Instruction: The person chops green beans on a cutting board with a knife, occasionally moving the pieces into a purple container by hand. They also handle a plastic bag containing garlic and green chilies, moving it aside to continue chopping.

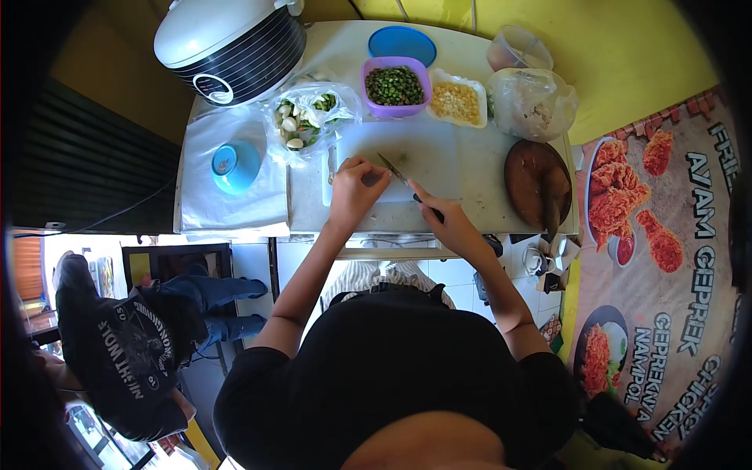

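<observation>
My right hand (452, 222) is closed around the black handle of a knife (394, 169), its blade slanting up and left over the white cutting board (435, 149). To its left, my left hand (358, 192) is over the board's lower left part, thumb and fingers brought together in a pinch. Whatever sits between those fingertips is too small or hidden to make out. Beyond the board stands a purple container (428, 92) of chopped green pieces. Beside it is a white tray (479, 117) with pale yellow chopped bits. A clear plastic bag (345, 103) holds peeled cloves and green pieces.
A rice cooker (235, 59) stands at the back left, an upturned blue bowl (236, 168) on plastic sheeting (262, 207). A stone mortar (523, 176) with its pestle (555, 196) is at the right, below a filled plastic bag (548, 98). Another person (129, 352) is at the left.
</observation>
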Demonstrator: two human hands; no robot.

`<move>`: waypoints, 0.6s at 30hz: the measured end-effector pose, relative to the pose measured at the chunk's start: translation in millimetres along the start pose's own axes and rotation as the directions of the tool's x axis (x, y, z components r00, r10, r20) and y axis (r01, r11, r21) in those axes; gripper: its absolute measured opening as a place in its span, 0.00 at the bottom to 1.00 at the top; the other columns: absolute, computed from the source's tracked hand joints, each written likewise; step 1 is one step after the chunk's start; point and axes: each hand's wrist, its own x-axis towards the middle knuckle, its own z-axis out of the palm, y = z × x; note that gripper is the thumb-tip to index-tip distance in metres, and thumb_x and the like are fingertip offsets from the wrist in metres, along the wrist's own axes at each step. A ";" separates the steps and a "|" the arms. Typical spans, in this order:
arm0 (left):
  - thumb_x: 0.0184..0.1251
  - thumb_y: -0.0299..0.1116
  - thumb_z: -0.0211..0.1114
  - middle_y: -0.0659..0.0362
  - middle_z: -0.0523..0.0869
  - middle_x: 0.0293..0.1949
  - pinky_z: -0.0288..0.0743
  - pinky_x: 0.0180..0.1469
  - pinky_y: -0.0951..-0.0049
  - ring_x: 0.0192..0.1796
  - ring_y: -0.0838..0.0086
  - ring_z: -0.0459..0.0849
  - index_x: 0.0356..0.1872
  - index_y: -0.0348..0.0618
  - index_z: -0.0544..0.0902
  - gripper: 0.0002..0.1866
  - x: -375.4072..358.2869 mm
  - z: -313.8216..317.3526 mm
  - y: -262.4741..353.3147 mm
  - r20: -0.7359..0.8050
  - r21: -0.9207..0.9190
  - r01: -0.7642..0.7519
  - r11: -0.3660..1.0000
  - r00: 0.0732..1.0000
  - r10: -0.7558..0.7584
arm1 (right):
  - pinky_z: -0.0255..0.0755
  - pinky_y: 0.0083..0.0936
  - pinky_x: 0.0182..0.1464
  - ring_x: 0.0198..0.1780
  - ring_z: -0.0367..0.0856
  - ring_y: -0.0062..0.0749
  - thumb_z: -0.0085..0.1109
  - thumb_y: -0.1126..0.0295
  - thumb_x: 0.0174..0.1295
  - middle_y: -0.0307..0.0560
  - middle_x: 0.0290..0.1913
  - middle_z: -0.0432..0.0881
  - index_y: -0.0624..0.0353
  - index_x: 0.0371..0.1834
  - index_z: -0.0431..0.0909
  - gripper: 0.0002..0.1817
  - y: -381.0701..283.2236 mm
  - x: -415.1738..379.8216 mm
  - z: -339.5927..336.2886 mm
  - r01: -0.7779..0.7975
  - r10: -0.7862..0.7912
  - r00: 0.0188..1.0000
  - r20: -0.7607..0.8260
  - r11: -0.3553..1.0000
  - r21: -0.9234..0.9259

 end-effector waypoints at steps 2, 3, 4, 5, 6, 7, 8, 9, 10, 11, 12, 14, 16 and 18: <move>0.51 0.28 0.71 0.55 0.82 0.30 0.75 0.39 0.68 0.36 0.64 0.80 0.28 0.37 0.86 0.05 -0.5 -0.4 0.2 0.000 -0.026 0.045 0.999 0.999 -0.045 | 0.64 0.23 0.29 0.22 0.60 0.24 0.48 0.74 0.68 0.50 0.20 0.62 0.47 0.70 0.64 0.26 2.5 -6.0 0.6 -0.006 0.006 1.000 0.001 1.000 -0.004; 0.51 0.28 0.71 0.55 0.82 0.30 0.75 0.39 0.68 0.36 0.64 0.80 0.28 0.37 0.86 0.05 -0.6 -0.3 -0.5 -0.003 -0.023 0.042 0.999 0.999 -0.042 | 0.64 0.24 0.29 0.21 0.61 0.24 0.48 0.74 0.68 0.50 0.20 0.63 0.46 0.70 0.64 0.26 5.1 -10.6 0.8 -0.002 0.002 1.000 -0.011 1.000 -0.011; 0.51 0.28 0.71 0.55 0.82 0.30 0.75 0.40 0.67 0.36 0.64 0.80 0.28 0.37 0.86 0.05 -0.6 0.3 -1.8 -0.015 -0.023 0.026 0.999 1.000 -0.026 | 0.65 0.24 0.29 0.21 0.61 0.24 0.48 0.73 0.68 0.51 0.20 0.64 0.45 0.70 0.64 0.26 7.8 -14.0 1.0 0.002 -0.003 1.000 -0.023 1.000 -0.018; 0.51 0.28 0.71 0.55 0.82 0.30 0.75 0.40 0.67 0.36 0.64 0.80 0.28 0.37 0.86 0.05 -0.9 0.7 -2.4 -0.026 -0.023 0.010 1.000 1.000 -0.011 | 0.65 0.24 0.29 0.21 0.61 0.24 0.48 0.73 0.68 0.51 0.20 0.64 0.45 0.70 0.64 0.26 10.9 -16.6 1.2 0.006 -0.007 1.000 -0.022 1.000 -0.018; 0.51 0.28 0.71 0.55 0.82 0.30 0.75 0.40 0.67 0.36 0.64 0.80 0.28 0.37 0.86 0.05 -1.3 0.9 -2.5 -0.028 -0.021 0.009 1.000 1.000 -0.009 | 0.65 0.25 0.28 0.20 0.62 0.25 0.49 0.73 0.68 0.52 0.19 0.65 0.44 0.70 0.64 0.26 13.4 -18.9 1.3 0.026 -0.027 0.999 -0.040 0.999 -0.019; 0.51 0.28 0.71 0.56 0.82 0.30 0.75 0.40 0.67 0.36 0.64 0.80 0.28 0.37 0.86 0.05 -1.4 1.0 -2.5 -0.032 -0.006 0.004 1.000 0.999 -0.004 | 0.66 0.26 0.28 0.19 0.64 0.26 0.49 0.72 0.68 0.53 0.19 0.66 0.43 0.70 0.64 0.27 14.7 -19.9 1.4 0.046 -0.047 0.997 -0.059 0.999 -0.020; 0.51 0.28 0.71 0.56 0.82 0.30 0.75 0.40 0.67 0.36 0.64 0.80 0.28 0.38 0.86 0.06 -1.3 1.2 -2.1 -0.036 0.010 -0.001 1.000 0.999 0.002 | 0.66 0.26 0.28 0.19 0.64 0.26 0.49 0.72 0.68 0.53 0.19 0.66 0.43 0.70 0.64 0.27 15.0 -19.6 1.5 0.049 -0.050 0.997 -0.061 0.999 -0.020; 0.51 0.28 0.71 0.56 0.82 0.30 0.75 0.40 0.67 0.36 0.64 0.80 0.28 0.38 0.86 0.06 -0.8 0.4 -1.3 -0.036 0.010 -0.004 1.000 0.999 0.005 | 0.67 0.27 0.28 0.19 0.66 0.30 0.49 0.72 0.68 0.55 0.19 0.67 0.43 0.70 0.64 0.26 13.3 -18.0 1.8 0.030 -0.033 0.997 -0.068 0.999 -0.044; 0.51 0.29 0.71 0.56 0.82 0.30 0.75 0.40 0.67 0.37 0.64 0.80 0.28 0.38 0.86 0.06 -0.7 -1.1 -0.4 -0.016 0.028 0.004 1.000 1.000 -0.003 | 0.67 0.28 0.28 0.18 0.68 0.33 0.49 0.72 0.67 0.57 0.19 0.68 0.43 0.70 0.64 0.26 11.3 -16.3 2.4 0.010 -0.015 0.997 -0.075 0.998 -0.067; 0.51 0.29 0.71 0.56 0.82 0.30 0.74 0.41 0.67 0.37 0.65 0.80 0.28 0.38 0.86 0.06 -0.6 -2.1 0.1 0.003 0.044 0.011 0.999 1.000 -0.012 | 0.67 0.28 0.28 0.18 0.68 0.33 0.49 0.72 0.67 0.57 0.19 0.68 0.43 0.70 0.64 0.26 7.5 -11.8 3.9 0.010 -0.016 0.997 -0.079 0.998 -0.067; 0.51 0.29 0.71 0.56 0.82 0.30 0.74 0.41 0.67 0.37 0.65 0.80 0.28 0.38 0.86 0.06 0.2 -2.0 -0.5 0.005 0.042 0.008 0.999 1.000 -0.008 | 0.68 0.29 0.29 0.18 0.70 0.38 0.49 0.72 0.67 0.58 0.19 0.70 0.43 0.70 0.64 0.27 2.3 -4.7 6.1 0.008 -0.016 0.997 -0.074 0.995 -0.099; 0.51 0.30 0.71 0.56 0.82 0.29 0.74 0.41 0.67 0.36 0.65 0.80 0.28 0.39 0.87 0.06 0.1 -0.7 -2.3 0.002 0.067 -0.008 0.998 1.000 0.008 | 0.69 0.30 0.29 0.18 0.71 0.42 0.48 0.72 0.67 0.59 0.20 0.72 0.43 0.70 0.64 0.27 -1.4 4.4 13.1 0.001 -0.011 0.997 -0.076 0.992 -0.129; 0.51 0.30 0.71 0.55 0.82 0.29 0.74 0.41 0.67 0.36 0.64 0.80 0.27 0.39 0.87 0.06 0.8 -1.7 -2.1 -0.004 0.061 -0.013 0.998 1.000 0.013 | 0.69 0.32 0.29 0.19 0.73 0.46 0.48 0.72 0.67 0.60 0.20 0.72 0.43 0.71 0.63 0.27 0.1 13.3 20.3 0.074 -0.091 0.991 -0.099 0.983 -0.165; 0.50 0.31 0.71 0.55 0.82 0.29 0.74 0.41 0.67 0.36 0.64 0.80 0.27 0.39 0.87 0.06 2.2 -6.2 -3.4 -0.018 0.063 -0.015 0.998 1.000 0.016 | 0.69 0.33 0.29 0.19 0.73 0.46 0.48 0.72 0.67 0.60 0.20 0.72 0.44 0.71 0.62 0.27 -2.1 5.1 16.4 0.058 -0.070 0.995 -0.075 0.987 -0.150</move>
